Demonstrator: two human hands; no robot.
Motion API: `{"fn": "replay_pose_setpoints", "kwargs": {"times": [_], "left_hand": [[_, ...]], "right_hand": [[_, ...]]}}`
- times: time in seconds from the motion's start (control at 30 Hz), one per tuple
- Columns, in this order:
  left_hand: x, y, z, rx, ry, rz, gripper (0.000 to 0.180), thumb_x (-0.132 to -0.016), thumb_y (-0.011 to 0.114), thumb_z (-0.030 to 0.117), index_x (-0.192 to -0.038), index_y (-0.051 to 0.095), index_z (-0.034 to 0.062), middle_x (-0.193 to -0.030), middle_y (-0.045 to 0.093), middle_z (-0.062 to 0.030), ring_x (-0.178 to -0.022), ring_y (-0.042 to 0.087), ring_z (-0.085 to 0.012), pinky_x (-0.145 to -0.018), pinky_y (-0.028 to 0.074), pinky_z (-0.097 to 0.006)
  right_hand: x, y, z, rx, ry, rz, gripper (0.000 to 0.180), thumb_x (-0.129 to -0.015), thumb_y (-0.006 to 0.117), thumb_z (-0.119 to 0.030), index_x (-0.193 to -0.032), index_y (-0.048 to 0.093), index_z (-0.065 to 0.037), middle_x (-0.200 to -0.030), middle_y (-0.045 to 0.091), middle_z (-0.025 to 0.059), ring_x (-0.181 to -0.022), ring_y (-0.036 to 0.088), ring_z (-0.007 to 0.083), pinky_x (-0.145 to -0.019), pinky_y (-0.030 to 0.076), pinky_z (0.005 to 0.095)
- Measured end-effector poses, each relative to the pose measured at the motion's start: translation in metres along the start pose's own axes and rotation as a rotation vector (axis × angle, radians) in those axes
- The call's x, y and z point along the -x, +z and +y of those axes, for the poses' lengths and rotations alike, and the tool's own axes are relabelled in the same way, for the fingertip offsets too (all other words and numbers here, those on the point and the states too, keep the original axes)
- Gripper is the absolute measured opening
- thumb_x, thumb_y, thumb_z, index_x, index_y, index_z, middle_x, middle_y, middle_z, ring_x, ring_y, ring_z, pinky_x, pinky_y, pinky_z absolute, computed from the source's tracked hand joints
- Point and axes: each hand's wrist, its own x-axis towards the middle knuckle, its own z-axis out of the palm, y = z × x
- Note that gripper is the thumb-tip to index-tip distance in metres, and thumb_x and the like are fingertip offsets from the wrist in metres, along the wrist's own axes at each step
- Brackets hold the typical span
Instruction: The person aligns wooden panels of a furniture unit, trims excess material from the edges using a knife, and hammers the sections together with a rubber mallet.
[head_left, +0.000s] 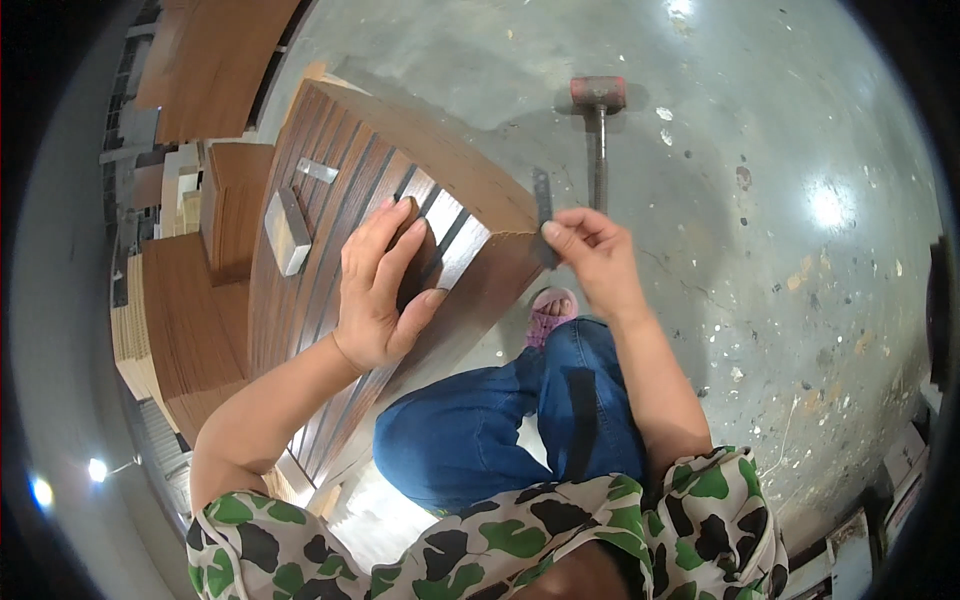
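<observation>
A tall stack of brown wood panels [330, 240] with dark grooved stripes on top stands before me. My left hand [375, 285] is open on its upper face, fingers spread; a dark brown patch beneath them may be shadow, I cannot tell. At the right corner of the stack, my right hand [598, 262] pinches a narrow dark strip [543, 200] between thumb and fingers. The strip is held along the stack's edge; whether it touches the wood is unclear. Left of my left hand, a grey-sided block [288, 232] and a small pale, shiny piece [318, 170] lie on the panel.
On the grey, paint-spotted floor [760, 300] beyond my right hand lies a mallet [599, 94] with a reddish head and metal handle. More stacked brown boards [195, 320] stand at the left. My bent knees in jeans [460, 430] are close to the stack.
</observation>
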Motion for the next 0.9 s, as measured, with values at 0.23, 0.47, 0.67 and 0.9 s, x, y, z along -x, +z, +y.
{"fn": "replay_pose_setpoints", "kwargs": {"times": [0.23,0.47,0.67,0.9], "left_hand": [[-0.006,0.001,0.003,-0.001,0.003,-0.010,0.054,-0.087,0.050,0.023,-0.132,0.042,-0.0048,-0.142,0.033,-0.0245,-0.133,0.031,-0.0402,-0.110,0.023,-0.046],[-0.014,0.006,0.004,0.024,0.026,0.011,0.054,-0.086,0.051,0.022,-0.132,0.042,-0.0048,-0.142,0.034,-0.0253,-0.133,0.032,-0.0405,-0.110,0.023,-0.046],[0.003,-0.003,0.002,-0.002,-0.021,-0.015,0.053,-0.086,0.051,0.020,-0.132,0.042,-0.0058,-0.141,0.034,-0.0260,-0.132,0.032,-0.0409,-0.109,0.024,-0.047],[-0.014,0.007,0.003,0.023,0.031,0.081,0.056,-0.081,0.060,0.024,-0.130,0.047,-0.0012,-0.139,0.040,-0.0222,-0.128,0.038,-0.0408,-0.105,0.028,-0.046]], "right_hand": [[-0.016,-0.058,0.059,0.099,0.230,0.065,0.013,-0.086,0.067,-0.013,-0.089,0.064,0.000,-0.072,0.062,-0.0006,-0.061,0.054,0.0066,-0.056,0.044,0.0223],[-0.053,-0.106,0.094,0.773,-0.031,0.180,0.013,-0.078,0.066,-0.012,-0.080,0.063,0.001,-0.069,0.064,0.0158,-0.063,0.061,0.0270,-0.061,0.050,0.0364],[0.011,-0.002,-0.022,0.683,-0.458,-0.065,0.011,-0.081,0.065,-0.008,-0.088,0.065,0.001,-0.078,0.065,0.0132,-0.065,0.061,0.0244,-0.062,0.047,0.0327],[-0.009,-0.037,0.020,0.839,-0.184,0.199,0.013,-0.082,0.065,-0.010,-0.082,0.064,0.003,-0.069,0.063,0.0129,-0.056,0.058,0.0227,-0.057,0.046,0.0309]]}}
